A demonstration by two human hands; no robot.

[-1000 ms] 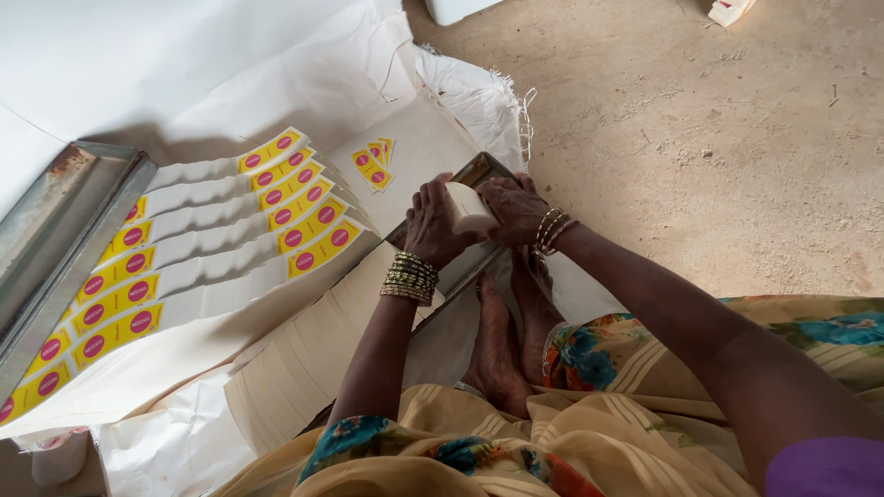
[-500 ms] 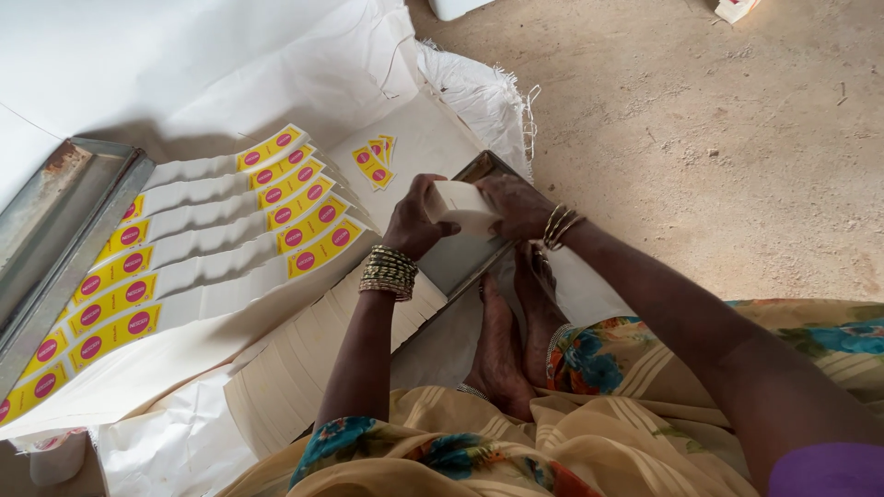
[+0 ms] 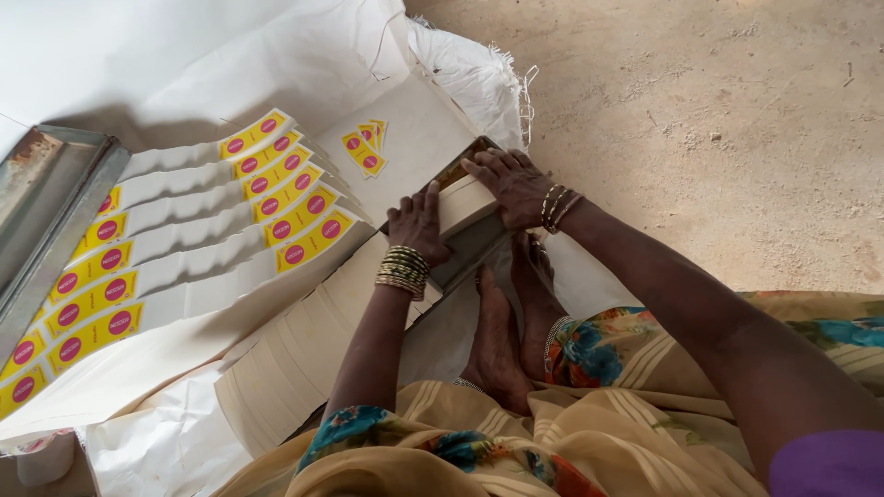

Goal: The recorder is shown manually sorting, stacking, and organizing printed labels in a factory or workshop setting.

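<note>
My left hand [image 3: 419,224] and my right hand [image 3: 509,182] press down on a small stack of white paper strips [image 3: 463,203] that lies on a dark flat board [image 3: 470,244] in front of my bare feet [image 3: 502,317]. Both hands lie flat with fingers spread over the stack. Bangles circle both wrists. To the left, long white strips with yellow ends and pink round marks [image 3: 276,193] lie fanned out in rows on a white sheet [image 3: 184,64]. A few small yellow labels [image 3: 366,149] sit just beyond my left hand.
A rusty metal tray [image 3: 46,212] stands at the far left. A row of overlapping plain white strips [image 3: 295,354] lies under my left forearm. A white woven sack [image 3: 465,78] bunches at the back. Bare sandy floor [image 3: 718,120] fills the right side.
Both hands held the white stack raised off the board; now they have lowered it and lie flat on top of it.
</note>
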